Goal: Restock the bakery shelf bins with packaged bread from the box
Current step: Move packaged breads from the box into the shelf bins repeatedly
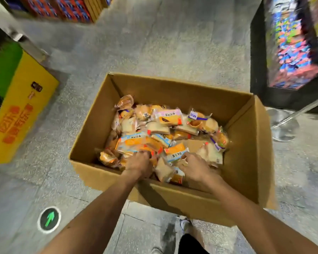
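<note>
Just short of the cardboard box (173, 90), on the grey floor (26, 189): a shoe (184, 223) and, off to the left, a green arrow marker (49, 219). Over the box's near wall and inside it, left hand (139, 163) with fingers curled down onto an orange-and-blue bread pack (134, 143), gripping it; right hand (193, 168) pinching a white-labelled pack (175, 153) at its edge. Filling the box's floor, a loose heap of packaged bread (163, 123). Left of the box, a yellow carton (20, 110). Right of it, a metal stand base (283, 125); beyond that corner, a dark display rack (292, 43).
</note>
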A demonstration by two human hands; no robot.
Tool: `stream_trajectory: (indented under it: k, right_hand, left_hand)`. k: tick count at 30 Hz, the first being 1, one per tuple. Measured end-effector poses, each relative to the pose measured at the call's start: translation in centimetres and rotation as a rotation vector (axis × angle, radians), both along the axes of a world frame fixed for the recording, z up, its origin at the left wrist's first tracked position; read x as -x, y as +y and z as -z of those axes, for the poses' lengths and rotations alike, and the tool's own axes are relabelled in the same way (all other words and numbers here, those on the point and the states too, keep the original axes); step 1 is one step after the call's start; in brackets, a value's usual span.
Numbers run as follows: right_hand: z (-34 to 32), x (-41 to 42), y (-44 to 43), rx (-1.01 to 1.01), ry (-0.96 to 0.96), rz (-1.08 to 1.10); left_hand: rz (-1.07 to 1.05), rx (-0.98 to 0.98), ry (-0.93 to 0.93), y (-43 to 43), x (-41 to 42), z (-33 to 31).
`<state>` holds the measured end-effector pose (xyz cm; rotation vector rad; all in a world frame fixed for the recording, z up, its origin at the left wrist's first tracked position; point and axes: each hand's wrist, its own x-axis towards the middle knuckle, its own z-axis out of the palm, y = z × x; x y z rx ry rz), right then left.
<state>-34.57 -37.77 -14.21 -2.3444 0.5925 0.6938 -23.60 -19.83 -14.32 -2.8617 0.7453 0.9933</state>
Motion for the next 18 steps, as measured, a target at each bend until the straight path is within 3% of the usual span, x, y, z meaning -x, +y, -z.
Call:
stream_trajectory:
  k: [5, 11, 15, 18]
  right_hand:
    - [9.2, -5.6, -1.8, -0.213, 0.192, 0.181]
    - [18.7, -9.9, -1.8, -0.352, 0.178, 0.492]
    - [21.8, -11.7, -1.4, -0.28, 0.051, 0.692]
    - [22.2, -12.1, -1.4, -0.005, -0.014, 0.513]
  left_hand:
    - [-0.113, -0.12, 0.057, -0.4, -6.4, 5.9]
    - [-0.259, -0.104, -0.031, 0.5, -11.2, 12.1]
    - [-0.267, -0.091, -0.038, 1.6, -11.7, 14.6]
    - [-0.366, -0.061, -0.011, 1.4, -11.6, 15.5]
